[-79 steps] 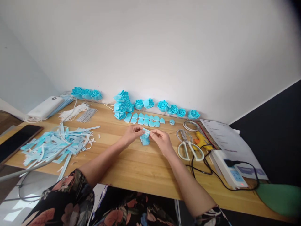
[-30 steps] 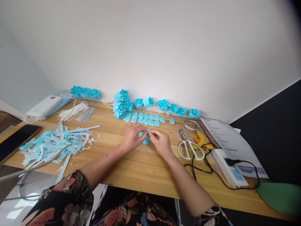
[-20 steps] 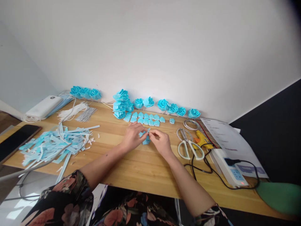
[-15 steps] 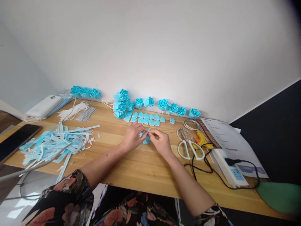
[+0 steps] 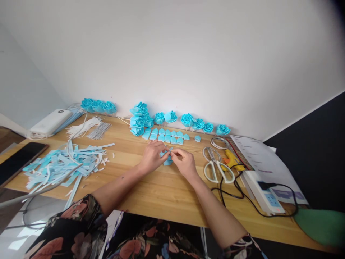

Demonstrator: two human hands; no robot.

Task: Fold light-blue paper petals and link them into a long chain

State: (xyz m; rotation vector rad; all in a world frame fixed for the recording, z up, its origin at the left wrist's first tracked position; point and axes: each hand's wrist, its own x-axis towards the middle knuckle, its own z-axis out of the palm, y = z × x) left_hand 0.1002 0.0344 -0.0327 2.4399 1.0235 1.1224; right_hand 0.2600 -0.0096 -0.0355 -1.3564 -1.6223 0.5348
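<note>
My left hand and my right hand meet over the middle of the wooden table, fingertips pinched together on a small light-blue petal piece. Fingers cover much of it, and its lower part shows below them. Just beyond my hands lie two rows of cut blue petals, with a single petal a little apart to the right. Finished blue fabric flowers are stacked behind the rows. More blue flowers stand along the wall.
On the right are white-handled scissors, a yellow glue gun, a wire coil, a power strip and a paper sheet. Leftward lie blue scraps, white cords, grey wires, a phone and a white power bank.
Both hands stay in nearly the same place, still pinching the blue petal piece. The fingertips shift only very slightly. Everything else on the table is unchanged.
</note>
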